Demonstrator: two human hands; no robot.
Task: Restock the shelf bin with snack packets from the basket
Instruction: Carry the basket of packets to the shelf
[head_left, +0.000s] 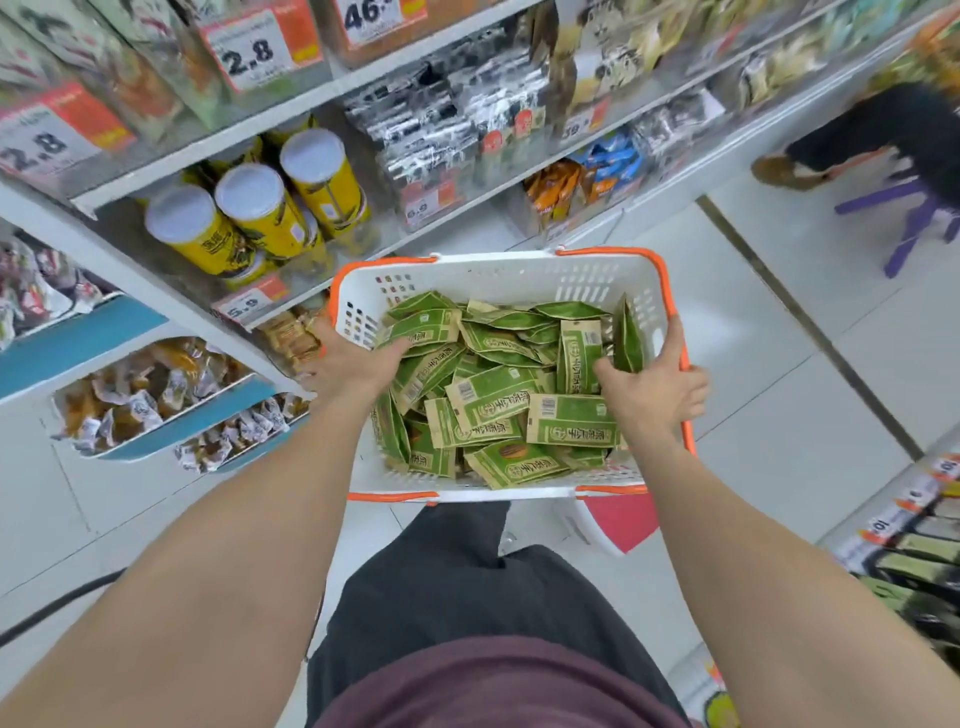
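Note:
A white basket with orange rim and handles (498, 265) hangs in front of me at waist height, above the floor. Several green and tan snack packets (498, 400) lie piled loosely in it. My left hand (348, 369) grips the basket's left wall, with the thumb inside over the packets and the fingers outside. My right hand (657, 387) grips the right rim, thumb inside and fingers curled over the orange edge. At lower left, blue-fronted shelf bins (208, 415) hold wrapped snacks.
Shelves on the left carry yellow canisters (249, 213), dark packets and price tags. A red and white stool (618, 519) stands under the basket. Another person's legs (883, 130) and a purple stool (909, 218) are at top right. A second shelf (909, 535) lines the right edge.

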